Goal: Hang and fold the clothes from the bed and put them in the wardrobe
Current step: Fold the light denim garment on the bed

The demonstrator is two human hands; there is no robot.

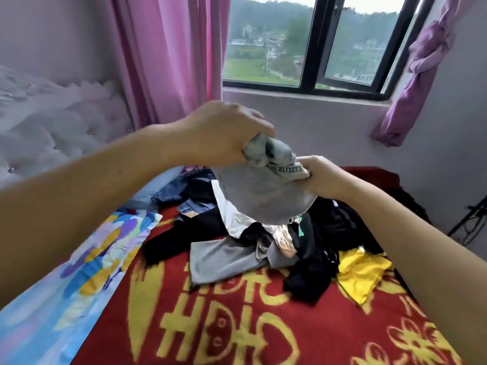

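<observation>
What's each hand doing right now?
Left hand: grips a bunched part of the grey garment.
Right hand: pinches the same garment's edge.

Large yellow characters sprawl across the red blanket (237, 325) covering the bed, too stylised to read. The grey garment's (263, 196) waistband lettering is blurred.

Fingertips of both hands (263, 151) buried in bunched grey garment (263, 198); clothes pile (263, 241) partly hidden beneath it.
</observation>
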